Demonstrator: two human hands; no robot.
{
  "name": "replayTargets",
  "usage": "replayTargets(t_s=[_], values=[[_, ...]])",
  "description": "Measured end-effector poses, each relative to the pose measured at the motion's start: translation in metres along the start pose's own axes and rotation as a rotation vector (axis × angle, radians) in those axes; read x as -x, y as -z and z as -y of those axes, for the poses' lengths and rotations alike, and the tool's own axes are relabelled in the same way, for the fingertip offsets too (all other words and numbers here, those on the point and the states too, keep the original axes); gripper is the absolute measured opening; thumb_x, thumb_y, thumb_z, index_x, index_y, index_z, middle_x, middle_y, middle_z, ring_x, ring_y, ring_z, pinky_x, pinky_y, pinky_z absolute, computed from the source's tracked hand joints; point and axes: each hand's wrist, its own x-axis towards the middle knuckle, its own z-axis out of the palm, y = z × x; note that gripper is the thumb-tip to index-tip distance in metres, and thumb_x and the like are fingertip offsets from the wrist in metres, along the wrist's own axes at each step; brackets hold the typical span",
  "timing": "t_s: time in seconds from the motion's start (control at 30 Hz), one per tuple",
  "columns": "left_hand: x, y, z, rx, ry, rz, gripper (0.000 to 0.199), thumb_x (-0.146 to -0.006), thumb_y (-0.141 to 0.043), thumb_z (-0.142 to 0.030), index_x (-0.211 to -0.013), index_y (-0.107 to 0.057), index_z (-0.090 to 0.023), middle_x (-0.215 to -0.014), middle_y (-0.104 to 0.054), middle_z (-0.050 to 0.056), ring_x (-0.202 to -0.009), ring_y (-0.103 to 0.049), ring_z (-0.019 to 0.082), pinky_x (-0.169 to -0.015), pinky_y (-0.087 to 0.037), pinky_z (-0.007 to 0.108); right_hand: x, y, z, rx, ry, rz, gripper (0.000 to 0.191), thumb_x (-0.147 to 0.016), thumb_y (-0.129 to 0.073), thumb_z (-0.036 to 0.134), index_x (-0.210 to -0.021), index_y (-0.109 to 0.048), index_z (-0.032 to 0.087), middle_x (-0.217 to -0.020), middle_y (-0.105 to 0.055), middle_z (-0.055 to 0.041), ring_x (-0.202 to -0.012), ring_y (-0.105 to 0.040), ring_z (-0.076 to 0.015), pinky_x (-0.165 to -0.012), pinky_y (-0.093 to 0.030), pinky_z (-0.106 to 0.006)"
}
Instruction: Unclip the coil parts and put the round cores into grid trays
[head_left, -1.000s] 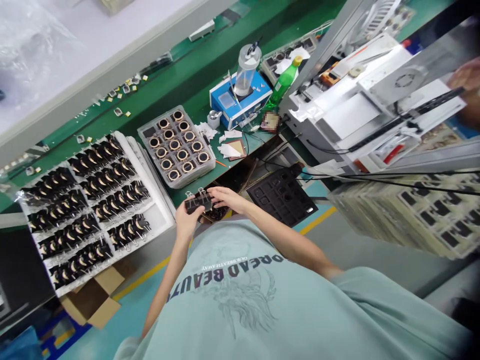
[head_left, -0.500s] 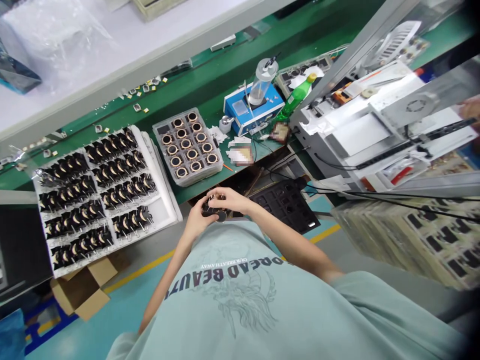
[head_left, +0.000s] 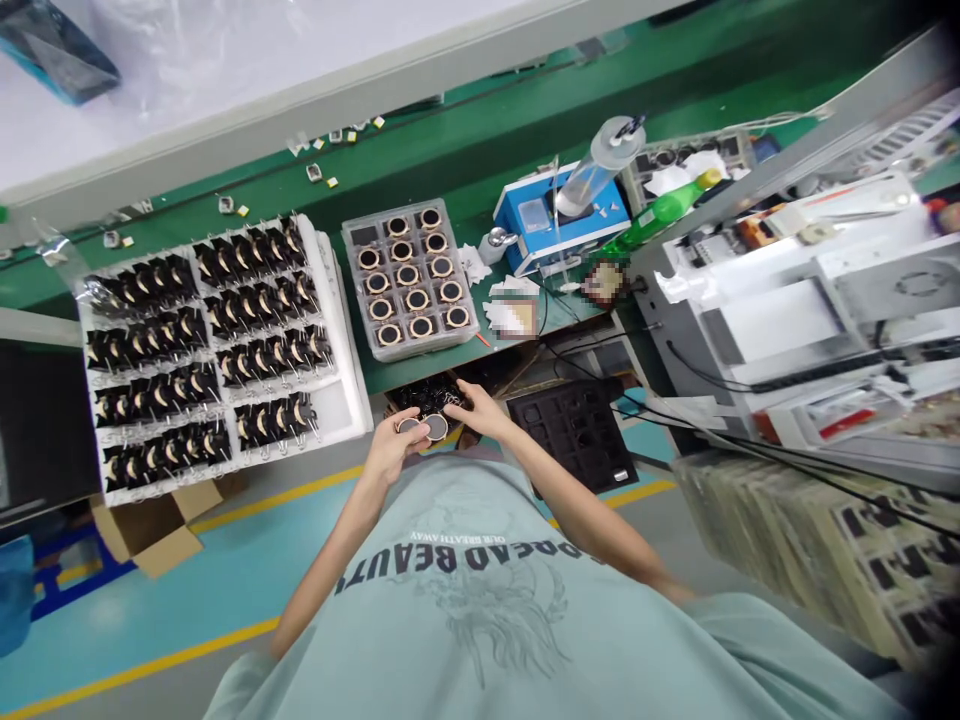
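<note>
In front of my waist, my left hand (head_left: pixel 391 442) is closed on two round watch cases (head_left: pixel 436 428) with grey faces and gold-coloured rims, side by side at my fingertips. My right hand (head_left: pixel 481 412) is at the right edge of a heap of black binder clips (head_left: pixel 431 393), just below the bench edge. Its thumb and fingers are apart, and I make out nothing between them. Left on the bench, a white foam tray (head_left: pixel 341 405) bears rows of similar cases clamped with black binder clips (head_left: pixel 274 420). A clear compartment box (head_left: pixel 386 352) with more round cases stands beyond my hands.
A blue machine (head_left: pixel 525 235) with a clear cylinder, a green bottle (head_left: pixel 667 212) and white tissue (head_left: pixel 474 265) are at the back right. A grey machine (head_left: pixel 750 370) stands right, with a black tray (head_left: pixel 562 430) below. An open cardboard box (head_left: pixel 150 525) is on the floor left.
The clipped bundle that both hands held is apart: two cases now show in my left hand. My right hand has moved right, away from them, to the binder clips. The view has shifted.
</note>
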Motion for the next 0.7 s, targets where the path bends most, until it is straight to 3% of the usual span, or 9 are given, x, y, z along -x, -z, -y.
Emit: replayTargets(t_s=[0.13,0.23,0.37,0.47,0.6,0.7], values=[[-0.01,-0.005,-0.004,0.147,0.048,0.074,0.036,-0.066,-0.083,-0.008,-0.099,-0.07,-0.01,-0.094,-0.071,0.009,-0.074,-0.069,0.016,-0.072,-0.061,0.03,0.012,-0.006,-0.008,-0.219,0.112,0.244,0.095,-0.064,-0.088,0.046,-0.148,-0.046,0.029,-0.149,-0.05,-0.0134,-0.131,-0.053,-0.0294,-0.104,-0.047,-0.046],[-0.017,-0.015,-0.009,0.153,0.065,0.189,0.031,-0.069,-0.082,-0.009,-0.098,-0.072,-0.009,-0.095,-0.073,0.01,-0.076,-0.069,0.016,-0.073,-0.061,0.029,0.021,-0.008,0.0,-0.358,0.155,0.277,0.081,-0.065,-0.088,0.042,-0.139,-0.057,0.027,-0.137,-0.061,-0.0108,-0.12,-0.061,-0.0269,-0.099,-0.051,-0.042],[-0.035,-0.042,-0.008,0.094,0.133,0.246,0.022,-0.073,-0.079,-0.008,-0.094,-0.072,-0.009,-0.091,-0.072,0.01,-0.073,-0.068,0.015,-0.076,-0.059,0.031,0.026,-0.006,-0.01,-0.472,0.09,0.079,0.064,-0.066,-0.086,0.043,-0.123,-0.067,0.022,-0.112,-0.073,-0.0069,-0.097,-0.069,-0.0233,-0.09,-0.055,-0.038],[-0.064,-0.08,-0.001,0.015,0.249,0.197,0.012,-0.08,-0.075,-0.013,-0.091,-0.07,-0.009,-0.079,-0.068,0.007,-0.066,-0.063,0.013,-0.072,-0.056,0.03,0.023,0.01,-0.031,-0.444,0.028,-0.15,0.051,-0.07,-0.08,0.049,-0.11,-0.072,0.018,-0.103,-0.075,-0.0068,-0.093,-0.069,-0.0229,-0.086,-0.055,-0.035],[-0.114,-0.14,0.009,0.002,0.367,0.103,0.019,-0.094,-0.059,-0.028,-0.093,-0.066,-0.01,-0.074,-0.061,0.006,-0.064,-0.058,0.013,-0.066,-0.053,0.029,0.007,0.051,-0.048,0.0,-0.25,-0.485,0.031,-0.074,-0.071,0.047,-0.082,-0.075,0.017,-0.088,-0.076,-0.0105,-0.091,-0.071,-0.027,-0.08,-0.053,-0.033],[-0.146,-0.175,0.012,0.004,0.426,0.015,0.022,-0.097,-0.056,-0.03,-0.106,-0.063,-0.011,-0.089,-0.063,0.006,-0.073,-0.06,0.014,-0.068,-0.054,0.03,-0.007,0.082,-0.047,0.301,-0.406,-0.572,0.023,-0.072,-0.072,0.042,-0.072,-0.072,0.019,-0.084,-0.076,-0.0118,-0.095,-0.071,-0.0295,-0.078,-0.051,-0.031]])
